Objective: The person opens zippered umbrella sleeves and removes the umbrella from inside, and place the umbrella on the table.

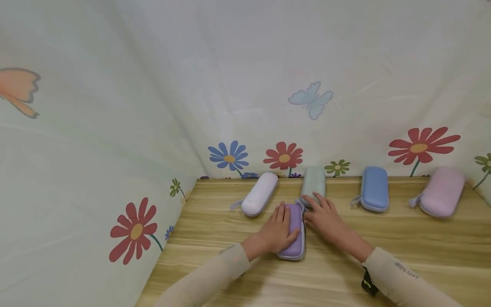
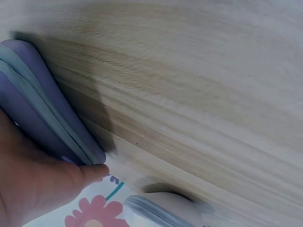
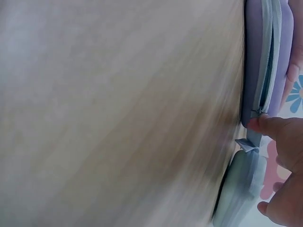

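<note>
A purple zip case (image 1: 295, 226) lies lengthwise on the wooden table. My left hand (image 1: 274, 232) rests on top of it, fingers straight along the upper surface toward the far end; in the left wrist view its zipped side (image 2: 42, 99) shows uncovered. At the case's far right corner, my right hand (image 1: 324, 217) pinches the zipper pull (image 3: 254, 136). The right wrist view shows the fingertips against the slider, with a narrow dark gap between the zipper's edges. Just beyond, a pale green case (image 1: 313, 181) lies partly behind the right fingers.
A white case (image 1: 260, 194) lies to the left. On the right lie a blue case (image 1: 374, 187) and a pink case (image 1: 443, 192). Behind the wooden table (image 1: 337, 277) hangs a flower-printed sheet (image 1: 245, 85), which also lines the left side.
</note>
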Demonstrator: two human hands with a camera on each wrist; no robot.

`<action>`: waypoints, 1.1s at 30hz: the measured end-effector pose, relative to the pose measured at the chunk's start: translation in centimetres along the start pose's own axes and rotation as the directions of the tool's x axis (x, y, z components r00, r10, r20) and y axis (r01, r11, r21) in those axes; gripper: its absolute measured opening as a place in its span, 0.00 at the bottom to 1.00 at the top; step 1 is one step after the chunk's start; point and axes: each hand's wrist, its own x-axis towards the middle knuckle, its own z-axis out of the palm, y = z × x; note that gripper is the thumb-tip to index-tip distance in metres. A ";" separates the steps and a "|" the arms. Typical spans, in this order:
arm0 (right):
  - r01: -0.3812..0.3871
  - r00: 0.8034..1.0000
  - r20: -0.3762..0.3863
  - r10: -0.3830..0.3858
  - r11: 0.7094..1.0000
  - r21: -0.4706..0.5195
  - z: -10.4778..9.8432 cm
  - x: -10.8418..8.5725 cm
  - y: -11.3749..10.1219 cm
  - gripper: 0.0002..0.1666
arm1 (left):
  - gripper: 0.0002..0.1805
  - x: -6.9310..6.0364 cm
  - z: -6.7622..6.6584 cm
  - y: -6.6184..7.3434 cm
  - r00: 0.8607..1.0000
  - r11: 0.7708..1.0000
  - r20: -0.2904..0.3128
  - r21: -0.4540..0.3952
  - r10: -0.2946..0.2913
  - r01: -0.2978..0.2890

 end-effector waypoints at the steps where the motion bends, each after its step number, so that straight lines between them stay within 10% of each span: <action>1: -0.015 1.000 0.010 0.015 1.000 0.017 0.0 0.0 0.0 0.03 | 0.44 0.0 -0.1 0.1 1.000 1.000 0.004 -0.003 -0.011 0.011; 9: -0.070 0.997 0.033 0.067 0.993 0.099 -1.8 0.1 1.2 0.06 | 0.44 -0.1 -1.1 1.0 0.991 0.974 0.068 -0.187 -0.116 0.127; 19: -0.055 0.995 -0.071 0.067 0.986 0.156 -3.9 -1.4 2.7 0.11 | 0.43 -0.3 -1.9 2.2 0.987 0.912 -0.015 -0.385 -0.157 0.140; 25: -0.091 0.992 -0.069 0.102 0.985 0.149 -5.1 -1.8 3.5 0.13 | 0.40 -0.3 -3.7 2.8 0.990 0.851 -0.051 -0.518 -0.135 0.089; 33: -0.140 0.988 -0.048 0.147 0.983 0.116 -6.0 -2.0 4.6 0.12 | 0.36 0.7 -6.1 2.7 0.981 0.837 -0.189 -0.543 -0.046 -0.066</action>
